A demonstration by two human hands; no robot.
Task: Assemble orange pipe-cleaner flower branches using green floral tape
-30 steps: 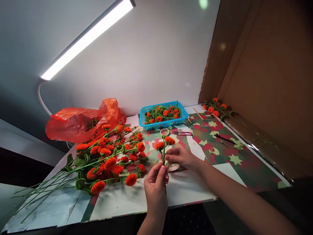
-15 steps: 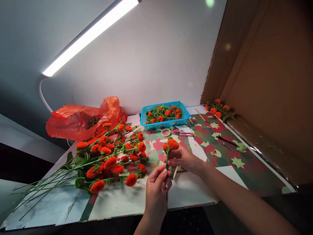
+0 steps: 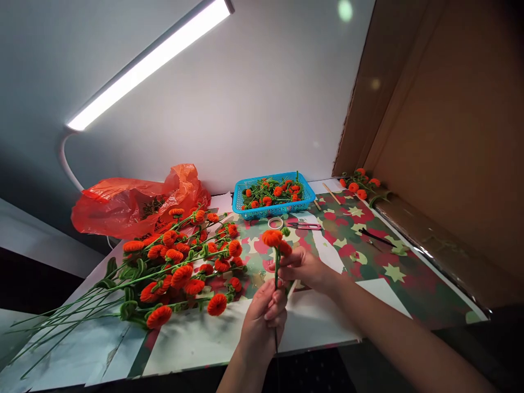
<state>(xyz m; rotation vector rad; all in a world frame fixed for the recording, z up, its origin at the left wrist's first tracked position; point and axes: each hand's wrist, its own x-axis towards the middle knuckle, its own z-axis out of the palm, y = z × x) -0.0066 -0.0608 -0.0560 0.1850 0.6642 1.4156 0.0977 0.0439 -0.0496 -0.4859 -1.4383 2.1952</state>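
Note:
My left hand (image 3: 265, 314) is closed around the green stem of an orange pipe-cleaner flower (image 3: 272, 237), held upright above the table's front edge. This flower carries more than one fuzzy orange head and a small green bud. My right hand (image 3: 305, 268) is closed just under the heads, its fingertips pinched beside the stem. Below its fingers shows the pale curved rim of what looks like a roll of tape (image 3: 292, 289), mostly hidden by the hand. To the left lies a large bunch of similar orange flowers (image 3: 182, 275) with long green stems.
A blue basket (image 3: 272, 213) of short-stemmed flowers stands at the back. In front of it lie a tape ring (image 3: 275, 223) and pink thread snips (image 3: 305, 226). A red plastic bag (image 3: 110, 207) sits back left under a lamp (image 3: 151, 63). Black-handled pliers (image 3: 370, 236) rest on the right.
The flower has turned in my fingers: its large orange head now faces left and a green bud shows at right. Both hands stay closed near the stem. The view has shifted slightly.

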